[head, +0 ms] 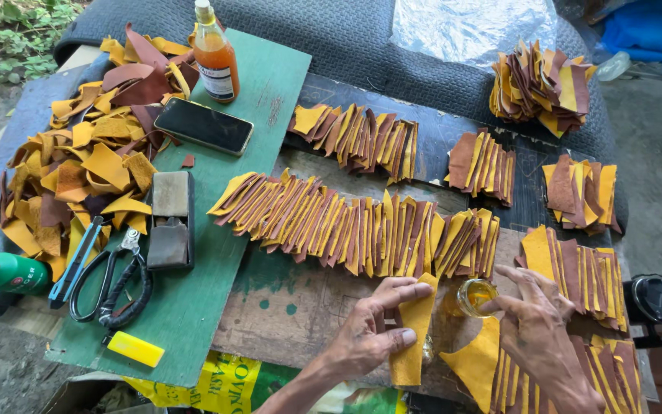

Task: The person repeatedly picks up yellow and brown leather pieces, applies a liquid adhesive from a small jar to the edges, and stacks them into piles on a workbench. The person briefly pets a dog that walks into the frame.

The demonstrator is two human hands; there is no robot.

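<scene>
My left hand [373, 326] pinches a yellow leather strip [411, 333] between thumb and fingers, holding it flat against the wooden board [293, 314]. My right hand [538, 330] rests with spread fingers just right of a small glass jar of amber glue [471, 296], fingertips touching its rim; whether a brush is in them is hidden. Under the right hand lies a larger yellow leather piece [476, 360]. A long overlapped row of yellow and brown strips [354, 226] runs above both hands.
More strip rows lie behind [358, 138], [484, 165] and to the right [580, 192], [584, 268], with a heap [542, 84] at the back. On the green board [216, 253] sit a phone [203, 126], bottle [214, 57], black block [170, 218], scissors [113, 284] and yellow chalk [136, 349]. Scraps [78, 176] pile left.
</scene>
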